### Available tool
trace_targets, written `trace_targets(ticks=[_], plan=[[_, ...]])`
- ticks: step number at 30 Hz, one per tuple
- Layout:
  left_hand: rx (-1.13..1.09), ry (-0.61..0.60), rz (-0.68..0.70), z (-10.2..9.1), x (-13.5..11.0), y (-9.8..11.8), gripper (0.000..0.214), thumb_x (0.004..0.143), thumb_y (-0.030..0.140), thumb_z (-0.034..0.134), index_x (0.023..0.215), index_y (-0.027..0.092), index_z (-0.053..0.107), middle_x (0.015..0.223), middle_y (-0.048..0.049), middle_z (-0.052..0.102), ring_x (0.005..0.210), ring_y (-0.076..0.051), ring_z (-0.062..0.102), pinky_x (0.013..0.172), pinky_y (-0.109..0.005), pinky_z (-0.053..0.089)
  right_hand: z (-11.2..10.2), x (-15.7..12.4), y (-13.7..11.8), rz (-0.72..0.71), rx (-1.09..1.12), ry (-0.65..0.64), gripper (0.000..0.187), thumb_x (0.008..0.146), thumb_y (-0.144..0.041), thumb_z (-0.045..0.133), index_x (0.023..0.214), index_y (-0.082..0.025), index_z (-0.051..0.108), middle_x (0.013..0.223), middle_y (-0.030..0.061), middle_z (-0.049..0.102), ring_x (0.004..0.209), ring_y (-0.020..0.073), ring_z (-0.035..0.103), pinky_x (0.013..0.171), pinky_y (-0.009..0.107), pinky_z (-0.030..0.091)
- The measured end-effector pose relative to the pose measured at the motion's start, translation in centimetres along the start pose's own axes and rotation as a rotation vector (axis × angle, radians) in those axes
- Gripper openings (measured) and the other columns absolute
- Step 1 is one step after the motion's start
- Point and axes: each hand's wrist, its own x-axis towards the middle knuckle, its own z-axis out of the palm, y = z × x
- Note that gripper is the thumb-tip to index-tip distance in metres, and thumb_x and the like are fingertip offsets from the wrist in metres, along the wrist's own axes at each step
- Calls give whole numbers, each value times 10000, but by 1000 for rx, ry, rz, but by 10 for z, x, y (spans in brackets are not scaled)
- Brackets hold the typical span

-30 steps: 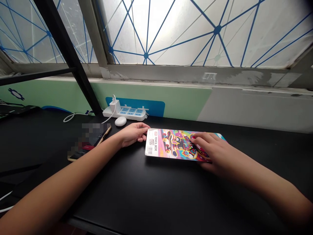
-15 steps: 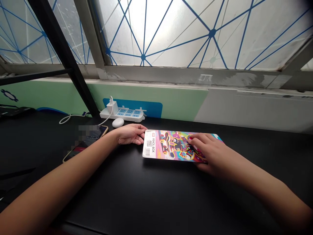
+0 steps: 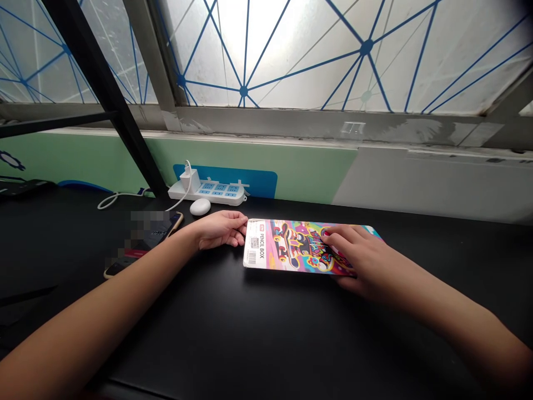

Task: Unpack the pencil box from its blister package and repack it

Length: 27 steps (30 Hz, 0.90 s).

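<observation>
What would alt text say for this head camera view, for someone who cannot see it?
Two bare hands rest on a black desk: the right hand lies on a colourful pencil box, the left hand at its end.

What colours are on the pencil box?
The pencil box is mostly pink, with yellow, blue, red and black skateboard art; the head view shows it best.
</observation>
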Motion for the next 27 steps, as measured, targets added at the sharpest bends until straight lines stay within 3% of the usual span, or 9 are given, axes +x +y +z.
trace_targets(ticks=[7, 13, 16, 21, 27], plan=[[34, 34, 42, 4, 2, -4, 257, 995, 321, 687, 840, 143, 585, 717, -32, 676, 468, -75, 619, 387, -136, 371, 5, 2, -1, -12, -25, 43, 450, 737, -270, 714, 1178, -228, 635, 1329, 176, 651, 1173, 389, 632, 906, 539, 560], [95, 58, 63, 6, -1, -5, 270, 966, 345, 706, 829, 150, 580, 716, -13, 655, 452, -62, 589, 377, -144, 294, 15, 12, -21, -16, -34, 27, 705, 916, -516, 669, 1515, -204, 466, 1540, 183, 548, 1395, 408, 523, 1081, 595, 490], [129, 87, 78, 8, -1, -8, 238, 969, 321, 680, 825, 161, 577, 686, 2, 641, 424, -63, 579, 361, -144, 253, 19, 21, -41, -44, -65, 15, 672, 963, -464, 630, 1554, -209, 437, 1594, 168, 496, 1455, 412, 457, 1123, 607, 458], [136, 97, 85, 8, 0, -9, 220, 994, 282, 626, 817, 166, 565, 669, 14, 619, 412, -51, 556, 359, -137, 233, 22, 37, -75, -122, -67, 42, 631, 995, -392, 596, 1544, -117, 448, 1614, 213, 447, 1476, 426, 419, 1166, 616, 417], [92, 84, 51, 8, 0, -5, 301, 1018, 298, 618, 766, 158, 532, 645, 2, 592, 414, -57, 544, 359, -146, 254, 20, 45, -81, -157, -72, 60, 596, 993, -371, 602, 1498, -76, 489, 1572, 237, 497, 1444, 423, 467, 1146, 628, 439]])
